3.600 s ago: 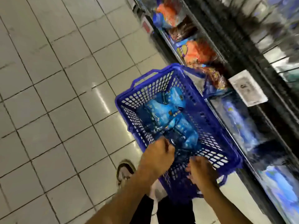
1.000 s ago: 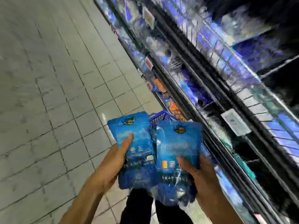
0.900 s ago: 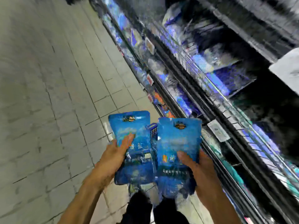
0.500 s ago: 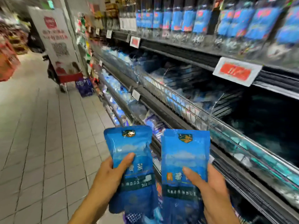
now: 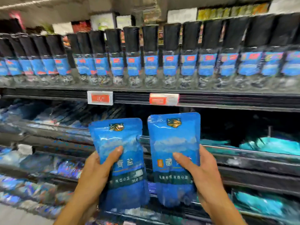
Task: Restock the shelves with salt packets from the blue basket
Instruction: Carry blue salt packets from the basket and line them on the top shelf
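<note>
left hand (image 5: pixel 95 174) gripping left packet (image 5: pixel 121 161) | right hand (image 5: pixel 201 174) gripping right packet (image 5: pixel 174 153) | both upright, facing shelf (image 5: pixel 243 161)

Dark shelving (image 5: pixel 227 101): row of blue-labelled bottles (image 5: pixel 151 62) above the grip; teal packets (image 5: pixel 276 146) right of it; blurred blue packets (image 5: pixel 48 114) left.

You can read the mirrored characters 青盐 on the left blue packet (image 5: pixel 120 161); the right blue packet (image 5: pixel 174 153) shows 藏, mid-frame. Red price tags (image 5: pixel 100 98) above stay illegible.
</note>
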Demonstrator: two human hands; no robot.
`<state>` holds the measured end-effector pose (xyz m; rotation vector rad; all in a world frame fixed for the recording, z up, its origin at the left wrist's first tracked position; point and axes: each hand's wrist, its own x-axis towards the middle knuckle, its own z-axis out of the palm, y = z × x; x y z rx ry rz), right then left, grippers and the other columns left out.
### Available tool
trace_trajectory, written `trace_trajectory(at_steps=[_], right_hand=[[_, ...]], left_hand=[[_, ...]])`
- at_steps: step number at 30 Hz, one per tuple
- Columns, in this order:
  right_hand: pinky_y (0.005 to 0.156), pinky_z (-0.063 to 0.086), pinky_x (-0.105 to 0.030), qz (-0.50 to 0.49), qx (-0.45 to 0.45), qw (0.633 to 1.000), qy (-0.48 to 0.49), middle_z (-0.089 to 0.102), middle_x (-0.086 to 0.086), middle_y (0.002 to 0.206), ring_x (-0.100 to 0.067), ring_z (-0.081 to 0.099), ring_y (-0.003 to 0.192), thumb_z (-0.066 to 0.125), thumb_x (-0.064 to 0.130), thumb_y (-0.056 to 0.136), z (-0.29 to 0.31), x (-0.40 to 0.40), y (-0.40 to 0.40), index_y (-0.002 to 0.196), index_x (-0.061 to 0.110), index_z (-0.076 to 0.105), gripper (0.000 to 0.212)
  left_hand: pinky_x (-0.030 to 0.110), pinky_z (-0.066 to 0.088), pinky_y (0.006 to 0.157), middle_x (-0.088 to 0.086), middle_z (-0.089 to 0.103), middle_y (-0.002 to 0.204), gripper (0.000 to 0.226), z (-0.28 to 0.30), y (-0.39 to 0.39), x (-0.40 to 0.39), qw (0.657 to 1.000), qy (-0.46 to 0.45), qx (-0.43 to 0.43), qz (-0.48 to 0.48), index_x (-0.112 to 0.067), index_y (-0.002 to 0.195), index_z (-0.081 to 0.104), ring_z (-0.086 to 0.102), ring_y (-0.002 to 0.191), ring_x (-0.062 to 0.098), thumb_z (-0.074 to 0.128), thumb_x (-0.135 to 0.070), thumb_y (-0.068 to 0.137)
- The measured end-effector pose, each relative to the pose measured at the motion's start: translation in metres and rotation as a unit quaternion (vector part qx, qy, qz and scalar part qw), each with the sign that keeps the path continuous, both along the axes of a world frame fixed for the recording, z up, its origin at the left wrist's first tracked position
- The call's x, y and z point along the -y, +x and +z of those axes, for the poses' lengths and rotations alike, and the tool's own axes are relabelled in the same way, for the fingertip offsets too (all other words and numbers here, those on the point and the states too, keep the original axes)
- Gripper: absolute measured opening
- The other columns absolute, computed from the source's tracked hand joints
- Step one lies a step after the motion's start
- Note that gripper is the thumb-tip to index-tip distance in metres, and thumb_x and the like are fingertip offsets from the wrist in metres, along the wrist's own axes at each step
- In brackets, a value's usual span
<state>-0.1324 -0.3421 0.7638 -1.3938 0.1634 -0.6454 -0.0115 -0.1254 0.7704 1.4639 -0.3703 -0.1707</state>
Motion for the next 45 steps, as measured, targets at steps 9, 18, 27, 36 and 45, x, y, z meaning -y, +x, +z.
trace_trajectory(at_steps=[9, 18, 27, 36, 45], right_hand=[[0.069, 0.061, -0.03, -0.296, 0.021, 0.955, -0.003, 0.078, -0.004, 0.106, -0.023, 0.076, 0.093, 0.086, 0.034, 0.068, 0.007, 0.051, -0.188, 0.102, 0.028, 0.074, 0.036], [0.07, 0.06, -0.03, -0.505, 0.064, 0.861, -0.022, 0.078, -0.003, 0.107, -0.021, 0.076, 0.093, 0.084, 0.029, 0.07, 0.022, 0.095, -0.383, 0.101, 0.028, 0.076, 0.033], [0.07, 0.061, -0.035, -0.574, 0.076, 0.815, -0.029, 0.078, -0.004, 0.108, -0.026, 0.076, 0.094, 0.086, 0.038, 0.069, 0.022, 0.186, -0.572, 0.108, 0.027, 0.072, 0.042], [0.071, 0.062, -0.033, -0.546, 0.08, 0.833, -0.038, 0.077, -0.002, 0.112, -0.025, 0.076, 0.098, 0.087, 0.043, 0.07, 0.042, 0.309, -0.66, 0.113, 0.028, 0.071, 0.048], [0.073, 0.061, -0.032, -0.443, 0.131, 0.885, -0.061, 0.077, -0.008, 0.112, -0.026, 0.075, 0.097, 0.084, 0.029, 0.07, 0.08, 0.461, -0.619, 0.107, 0.022, 0.074, 0.039]], left_hand=[[0.032, 0.059, 0.079, -0.006, 0.077, 0.11, 0.041, 0.011, -0.087, 0.164, 0.959, -0.051, 0.024, -0.278, -0.035, 0.108, 0.075, 0.075, 0.1, 0.016, 0.079, -0.056, 0.073], [0.02, 0.058, 0.067, -0.005, 0.079, 0.102, 0.017, 0.045, -0.265, 0.304, 0.875, -0.071, 0.023, -0.477, -0.033, 0.097, 0.079, 0.076, 0.093, 0.014, 0.073, -0.037, 0.081], [0.034, 0.061, 0.075, 0.003, 0.078, 0.105, 0.026, 0.041, -0.454, 0.431, 0.839, -0.083, -0.024, -0.538, -0.019, 0.105, 0.077, 0.076, 0.094, 0.022, 0.076, -0.031, 0.082], [0.026, 0.06, 0.068, 0.003, 0.078, 0.106, 0.042, 0.069, -0.537, 0.542, 0.849, -0.119, -0.017, -0.515, -0.017, 0.111, 0.073, 0.076, 0.095, 0.022, 0.079, -0.037, 0.074], [0.024, 0.059, 0.068, -0.006, 0.079, 0.102, 0.034, 0.114, -0.49, 0.658, 0.896, -0.148, 0.073, -0.413, -0.029, 0.097, 0.078, 0.076, 0.093, 0.014, 0.079, -0.047, 0.068]])
